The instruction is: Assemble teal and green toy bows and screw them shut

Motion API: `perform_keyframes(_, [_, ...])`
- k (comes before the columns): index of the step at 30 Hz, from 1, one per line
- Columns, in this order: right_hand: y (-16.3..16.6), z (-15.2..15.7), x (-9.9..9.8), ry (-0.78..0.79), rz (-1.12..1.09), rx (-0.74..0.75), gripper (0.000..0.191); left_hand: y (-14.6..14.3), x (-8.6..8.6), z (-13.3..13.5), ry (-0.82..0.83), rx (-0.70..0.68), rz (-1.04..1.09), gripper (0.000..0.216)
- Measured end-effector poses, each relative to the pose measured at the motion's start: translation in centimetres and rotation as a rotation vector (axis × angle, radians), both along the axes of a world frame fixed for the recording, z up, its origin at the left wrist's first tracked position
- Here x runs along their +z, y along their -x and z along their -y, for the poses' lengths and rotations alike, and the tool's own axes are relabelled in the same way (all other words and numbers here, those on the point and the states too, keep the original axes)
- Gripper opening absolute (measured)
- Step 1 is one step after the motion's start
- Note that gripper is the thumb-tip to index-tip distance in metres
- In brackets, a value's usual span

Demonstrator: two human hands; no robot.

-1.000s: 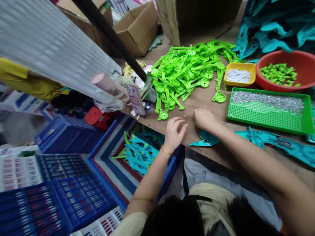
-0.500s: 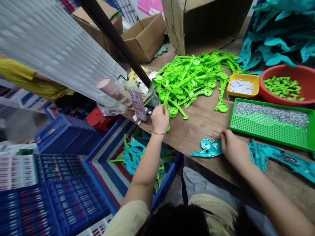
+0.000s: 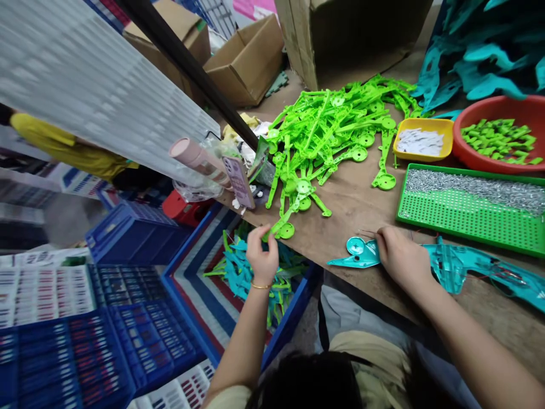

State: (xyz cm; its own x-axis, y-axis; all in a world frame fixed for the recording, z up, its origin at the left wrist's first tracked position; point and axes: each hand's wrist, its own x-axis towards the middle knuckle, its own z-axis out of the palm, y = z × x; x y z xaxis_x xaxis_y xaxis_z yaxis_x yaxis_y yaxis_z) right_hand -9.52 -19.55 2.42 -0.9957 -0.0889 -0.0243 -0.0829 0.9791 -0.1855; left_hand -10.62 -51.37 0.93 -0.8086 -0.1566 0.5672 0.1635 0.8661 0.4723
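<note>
My left hand pinches the end of a bright green plastic arm-like part with round discs, at the table's front edge. Behind it lies a heap of similar green parts. My right hand is closed over the narrow section of a long teal plastic shell lying along the table edge. The shell's pointed tip and round socket stick out left of the fingers. Thin wires show by the fingertips and inside the shell's right part.
Right of the heap are a yellow tray of white pieces, a red basin of small green pieces and a green tray of screws. A phone leans near a pink bottle. Below, a blue crate holds teal and green parts.
My left hand has moved from the heap toward me and down, drawing a green part out to the table edge. My right hand stays on the teal shell.
</note>
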Motion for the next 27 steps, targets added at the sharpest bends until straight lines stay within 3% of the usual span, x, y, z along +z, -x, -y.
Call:
perform_keyframes(3, [0.1, 0.1, 0.1, -0.003, 0.024, -0.006, 0.028, -0.8, -1.4, -0.8, 0.08, -0.116, 0.098, 0.016])
perform_keyframes(7, [0.3, 0.1, 0.2, 0.004, 0.026, -0.016, 0.028, 3.6, -2.3, -3.5, 0.138, -0.255, 0.181, 0.024])
perform_keyframes(10, [0.2, -0.1, 0.1, 0.04, 0.015, -0.006, 0.027, 7.5, -1.3, -5.6, 0.158, -0.351, 0.213, 0.03])
perform_keyframes(12, [0.2, -0.2, 0.0, 0.065, 0.005, -0.003, 0.026, 8.7, 0.1, -6.3, 0.165, -0.391, 0.214, 0.035])
perform_keyframes(14, [0.1, -0.3, 0.0, 0.085, 0.003, 0.001, 0.026, 8.3, 1.6, -5.9, 0.16, -0.399, 0.198, 0.042])
perform_keyframes(17, [0.1, -0.3, 0.0, 0.101, 0.026, -0.005, 0.025, 6.3, 2.7, -3.2, 0.134, -0.352, 0.227, 0.049])
perform_keyframes(22, [0.2, -0.3, 0.0, 0.105, 0.036, -0.009, 0.022, 4.5, 1.8, 2.1, 0.151, -0.221, 0.264, 0.032])
perform_keyframes(24, [0.3, -0.3, 0.0, 0.105, 0.034, -0.001, 0.022, 4.6, 1.2, 2.0, 0.172, -0.205, 0.248, 0.031])
perform_keyframes(27, [0.3, -0.3, 0.0, 0.104, 0.028, -0.009, 0.022, 4.6, 0.3, -0.9, 0.202, -0.294, 0.264, 0.033])
